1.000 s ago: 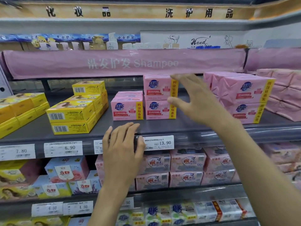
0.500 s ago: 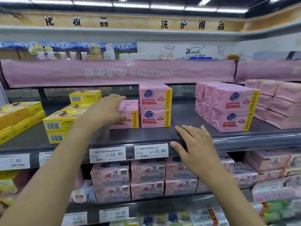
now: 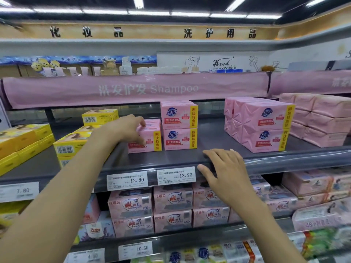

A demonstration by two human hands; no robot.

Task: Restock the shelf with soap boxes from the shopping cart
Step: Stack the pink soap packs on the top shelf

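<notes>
On the grey shelf [image 3: 209, 137], my left hand [image 3: 123, 130] grips a single pink soap box [image 3: 153, 139], fingers over its top and thumb on its front face. Right beside it stands a stack of two identical pink soap boxes [image 3: 179, 126]. My right hand [image 3: 226, 171] rests on the shelf's front edge with its fingers straight, holding nothing. The shopping cart is out of view.
Wrapped pink soap packs [image 3: 266, 126] are stacked on the right of the shelf, and yellow boxes [image 3: 72, 145] on the left. Price tags [image 3: 176, 175] line the shelf edge. Bare shelf lies between the pink stacks. Lower shelves hold more soap packs.
My left hand rose from the shelf edge to the low pink box and now curls round it. My right hand left the stacked boxes and dropped to the shelf edge.
</notes>
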